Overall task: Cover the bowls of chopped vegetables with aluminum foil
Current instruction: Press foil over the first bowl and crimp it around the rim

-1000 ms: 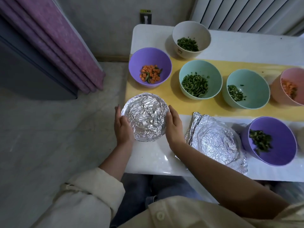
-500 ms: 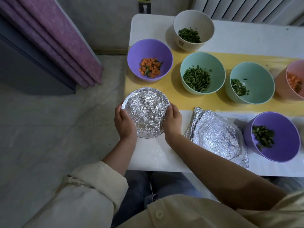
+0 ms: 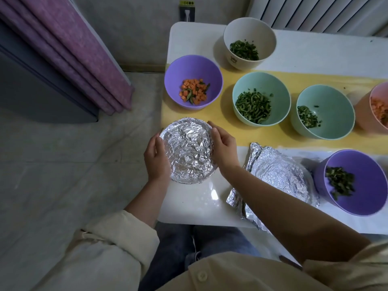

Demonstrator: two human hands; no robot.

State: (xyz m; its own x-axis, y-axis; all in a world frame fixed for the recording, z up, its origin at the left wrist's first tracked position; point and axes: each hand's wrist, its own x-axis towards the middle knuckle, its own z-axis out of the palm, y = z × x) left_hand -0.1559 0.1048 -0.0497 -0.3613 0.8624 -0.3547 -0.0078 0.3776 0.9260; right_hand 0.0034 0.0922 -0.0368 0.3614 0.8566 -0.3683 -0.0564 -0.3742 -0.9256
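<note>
A foil-covered bowl point(image 3: 186, 150) stands near the table's front left corner. My left hand point(image 3: 156, 158) cups its left side and my right hand point(image 3: 223, 148) curls round its right rim, both pressing the foil. Loose sheets of aluminum foil point(image 3: 281, 175) lie to the right, partly under my right forearm. Uncovered bowls stand around: a purple bowl of carrot cubes point(image 3: 193, 81), a beige bowl of greens point(image 3: 249, 43), two mint bowls of greens point(image 3: 261, 98) point(image 3: 323, 112), a pink bowl point(image 3: 378, 108) cut off at the right edge, and a purple bowl of greens point(image 3: 354, 181).
The white table point(image 3: 199, 206) has a yellow strip point(image 3: 226, 127) across its middle. Its left edge lies just beside the covered bowl, with bare floor point(image 3: 63, 164) beyond. A purple curtain point(image 3: 69, 49) hangs at the far left and a radiator point(image 3: 315, 13) stands behind the table.
The covered bowl has slid a little further from me, toward the yellow strip. My right hand has moved up along the bowl's right rim; the left stays on its left side.
</note>
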